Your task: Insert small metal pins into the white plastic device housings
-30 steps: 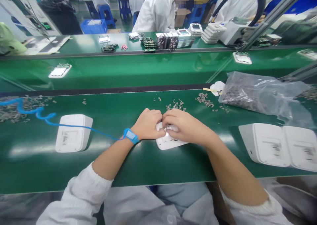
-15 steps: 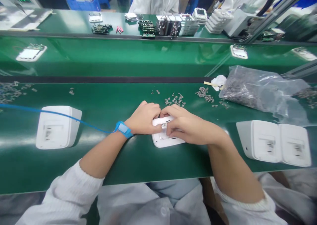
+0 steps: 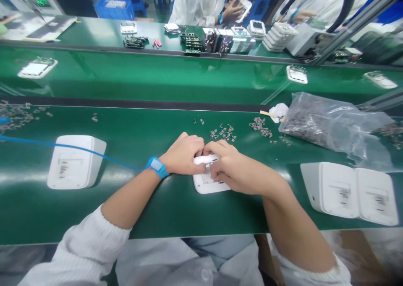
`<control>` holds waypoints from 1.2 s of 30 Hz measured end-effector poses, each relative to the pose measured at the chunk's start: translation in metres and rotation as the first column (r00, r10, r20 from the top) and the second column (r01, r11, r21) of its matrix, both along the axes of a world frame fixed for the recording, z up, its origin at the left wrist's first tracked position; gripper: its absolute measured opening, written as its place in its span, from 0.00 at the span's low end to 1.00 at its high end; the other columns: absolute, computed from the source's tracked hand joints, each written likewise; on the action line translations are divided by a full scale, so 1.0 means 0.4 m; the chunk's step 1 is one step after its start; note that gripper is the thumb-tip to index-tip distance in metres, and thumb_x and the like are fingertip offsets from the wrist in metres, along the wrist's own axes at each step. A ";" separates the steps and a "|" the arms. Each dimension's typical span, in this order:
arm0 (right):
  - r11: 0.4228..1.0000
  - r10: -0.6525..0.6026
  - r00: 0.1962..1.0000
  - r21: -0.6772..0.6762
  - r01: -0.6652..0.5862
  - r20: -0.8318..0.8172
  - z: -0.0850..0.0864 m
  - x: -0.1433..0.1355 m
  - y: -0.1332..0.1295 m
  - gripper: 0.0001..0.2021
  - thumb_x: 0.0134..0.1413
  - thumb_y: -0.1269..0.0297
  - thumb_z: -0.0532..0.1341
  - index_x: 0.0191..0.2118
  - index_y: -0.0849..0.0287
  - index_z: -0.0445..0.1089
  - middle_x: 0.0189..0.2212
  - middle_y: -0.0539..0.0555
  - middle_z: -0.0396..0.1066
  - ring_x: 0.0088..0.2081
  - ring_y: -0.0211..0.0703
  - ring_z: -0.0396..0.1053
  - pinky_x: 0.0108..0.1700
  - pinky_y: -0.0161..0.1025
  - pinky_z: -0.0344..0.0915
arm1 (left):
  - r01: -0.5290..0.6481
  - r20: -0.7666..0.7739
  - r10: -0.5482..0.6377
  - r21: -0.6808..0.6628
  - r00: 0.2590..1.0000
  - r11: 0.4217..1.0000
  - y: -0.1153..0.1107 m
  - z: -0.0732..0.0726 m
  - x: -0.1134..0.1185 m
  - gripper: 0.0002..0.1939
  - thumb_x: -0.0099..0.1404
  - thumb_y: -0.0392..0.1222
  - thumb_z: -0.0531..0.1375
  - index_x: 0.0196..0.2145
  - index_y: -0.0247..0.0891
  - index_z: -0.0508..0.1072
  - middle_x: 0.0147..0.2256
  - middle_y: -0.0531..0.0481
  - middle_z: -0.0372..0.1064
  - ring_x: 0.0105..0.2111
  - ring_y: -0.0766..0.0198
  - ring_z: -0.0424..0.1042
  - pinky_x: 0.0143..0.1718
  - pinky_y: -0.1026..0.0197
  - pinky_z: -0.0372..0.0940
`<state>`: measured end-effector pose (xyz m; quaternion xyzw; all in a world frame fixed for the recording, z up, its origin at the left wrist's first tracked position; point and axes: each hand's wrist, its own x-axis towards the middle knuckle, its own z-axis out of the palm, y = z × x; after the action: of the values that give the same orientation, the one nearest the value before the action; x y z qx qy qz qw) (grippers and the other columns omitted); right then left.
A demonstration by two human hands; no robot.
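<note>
Because the white casing [image 3: 208, 187] lies face up on the green surface [image 3: 176, 212] at the centre of the frame, that support seems worth using: light pressure should go straight down, so the casing neither slides nor tips. The left hand [image 3: 185, 154] has its fingers curled in at the far left corner, with the thumb pressed onto the upper face, a sound brace as long as that thumb leaves the shallow recess free. The right hand [image 3: 234, 166] is bent over the recess with its fingertips bunched close together; whether they pinch a small part cannot be told, as the knuckles cover them. Good work here likely calls for small finger movements with the wrist low, lining up by feel before any firm push, since forcing a tilted piece could bend it or scuff the plastic.

Just beyond the hands lie loose metal pieces [image 3: 223, 131], near enough for a short reach; lifting them singly would avoid tangles. A clear bag [image 3: 315, 114] rests at the right, well apart from the casing. The blue cord [image 3: 119, 162] runs from the left edge of the frame to the wrist strap [image 3: 158, 167], and it should have slack, so that it does not tug the bracing hand.
</note>
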<state>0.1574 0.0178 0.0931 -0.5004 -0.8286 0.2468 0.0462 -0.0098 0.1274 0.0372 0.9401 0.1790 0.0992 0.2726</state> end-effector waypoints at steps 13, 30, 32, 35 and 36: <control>0.999 -0.029 0.999 0.022 0.030 -0.045 -0.005 0.008 -0.002 0.12 0.57 0.78 0.60 0.27 0.58 0.75 0.48 0.58 0.63 0.50 0.52 0.58 0.50 0.51 0.61 | -0.005 0.000 0.005 -0.004 1.000 1.000 0.002 -0.005 -0.002 0.15 0.52 0.49 0.60 0.25 0.39 0.59 0.26 0.56 0.61 0.29 0.65 0.60 0.35 0.56 0.47; 0.990 -0.134 0.973 0.026 0.141 -0.191 -0.015 0.013 0.013 0.06 0.58 0.74 0.58 0.38 0.57 0.69 0.44 0.56 0.69 0.47 0.48 0.66 0.47 0.44 0.65 | 0.009 0.018 -0.011 0.071 1.000 0.997 0.003 -0.008 0.000 0.14 0.52 0.47 0.59 0.24 0.39 0.56 0.26 0.55 0.62 0.29 0.64 0.61 0.33 0.55 0.46; 0.960 -0.217 0.937 0.115 0.256 -0.273 -0.024 0.018 0.029 0.06 0.59 0.72 0.56 0.36 0.57 0.70 0.39 0.55 0.72 0.42 0.45 0.69 0.45 0.42 0.65 | 0.033 -0.026 -0.030 0.119 0.999 0.992 0.004 0.002 0.000 0.14 0.52 0.48 0.59 0.24 0.39 0.57 0.27 0.53 0.64 0.30 0.63 0.63 0.33 0.55 0.47; 0.811 -0.385 0.839 0.293 0.507 -0.385 -0.051 0.036 0.054 0.05 0.57 0.68 0.57 0.33 0.58 0.71 0.33 0.54 0.75 0.36 0.45 0.71 0.38 0.40 0.65 | 0.071 -0.136 -0.044 0.204 0.990 0.976 -0.013 0.023 -0.020 0.14 0.53 0.49 0.59 0.24 0.39 0.59 0.30 0.50 0.68 0.32 0.60 0.67 0.32 0.55 0.49; 0.738 -0.432 0.796 0.341 0.582 -0.424 -0.062 0.044 0.062 0.05 0.56 0.67 0.57 0.33 0.58 0.71 0.32 0.54 0.75 0.35 0.45 0.71 0.37 0.40 0.65 | 0.064 -0.176 -0.023 0.233 0.984 0.970 -0.024 0.030 -0.036 0.13 0.54 0.50 0.59 0.25 0.39 0.61 0.31 0.49 0.69 0.33 0.59 0.68 0.32 0.55 0.49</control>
<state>0.1752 0.0426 0.0681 -0.6378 -0.6731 0.1005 0.3607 -0.0241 0.1177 0.0491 0.9747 0.1682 0.0322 0.1440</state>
